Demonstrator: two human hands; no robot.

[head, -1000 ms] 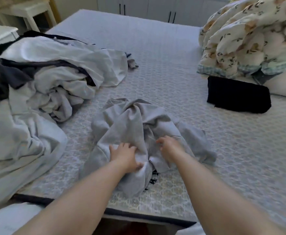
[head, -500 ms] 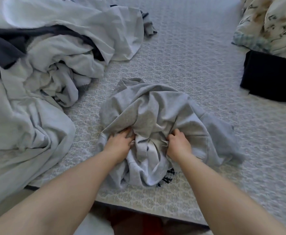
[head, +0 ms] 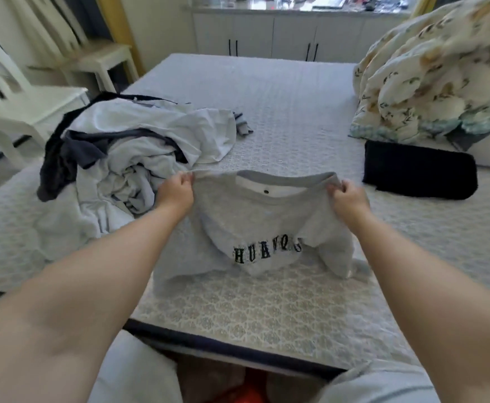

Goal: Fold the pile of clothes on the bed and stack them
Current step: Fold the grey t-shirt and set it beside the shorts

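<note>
A grey sweatshirt with black lettering hangs above the bed, stretched between my hands by its shoulders, collar uppermost. My left hand pinches the left shoulder and my right hand pinches the right one. Its lower part is bunched and rests on the bed near the front edge. A pile of unfolded clothes, white, pale blue and dark navy, lies on the bed's left side. A folded black garment lies at the right.
A rumpled floral quilt fills the bed's far right corner. A white chair and a small white table stand left of the bed. White cabinets line the far wall.
The crumpled grey sweatshirt has been lifted off the bed and spread out by its shoulders. Both hands rose and moved apart, and my view tilted up.
</note>
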